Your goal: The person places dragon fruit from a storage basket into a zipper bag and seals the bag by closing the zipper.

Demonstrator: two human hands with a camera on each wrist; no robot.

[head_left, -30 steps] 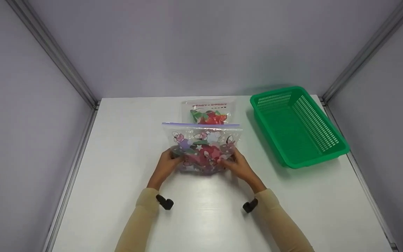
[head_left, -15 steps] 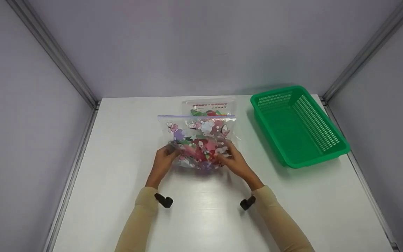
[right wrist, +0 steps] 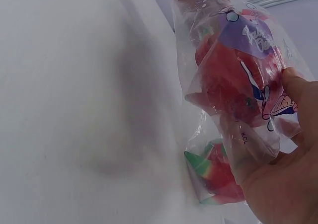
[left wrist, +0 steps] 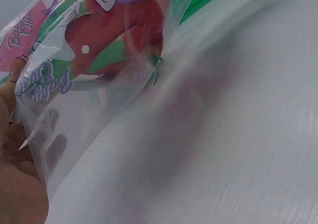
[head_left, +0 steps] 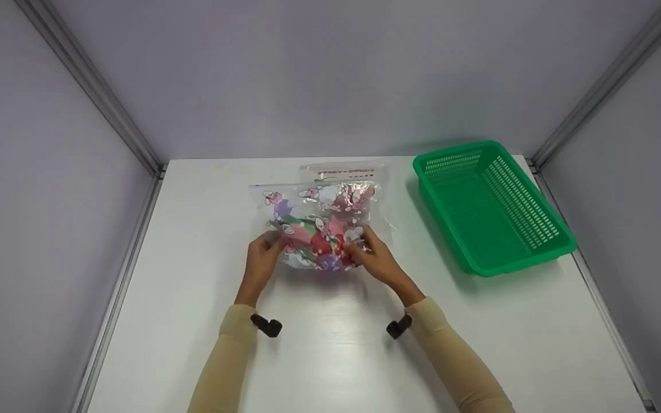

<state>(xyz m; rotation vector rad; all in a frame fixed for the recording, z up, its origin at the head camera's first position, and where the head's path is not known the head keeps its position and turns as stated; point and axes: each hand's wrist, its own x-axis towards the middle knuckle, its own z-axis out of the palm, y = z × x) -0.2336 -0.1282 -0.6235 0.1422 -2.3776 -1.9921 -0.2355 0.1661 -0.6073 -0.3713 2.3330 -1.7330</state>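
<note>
A clear zip bag (head_left: 319, 226) printed with pink and purple cartoon figures is held up over the table in the head view. Red and green things inside it show through the plastic, their kind unclear. My left hand (head_left: 260, 258) grips its lower left side, thumb in front, and in the left wrist view fingers show through the film. The lower right side is pinched by my right hand (head_left: 381, 261), thumb on the printed face (right wrist: 238, 75). Behind, a second clear bag (head_left: 345, 171) with red lettering lies on the table, mostly covered in the head view; its red and green contents (right wrist: 218, 177) appear in the right wrist view.
A green plastic basket (head_left: 474, 212) with slotted walls stands at the right back of the white table (head_left: 193, 229). Grey panels enclose the table at the back (head_left: 330, 80) and both sides.
Both hands have moved the printed bag slightly left and away from the body. It now covers more of the bag behind. The basket stays where it was.
</note>
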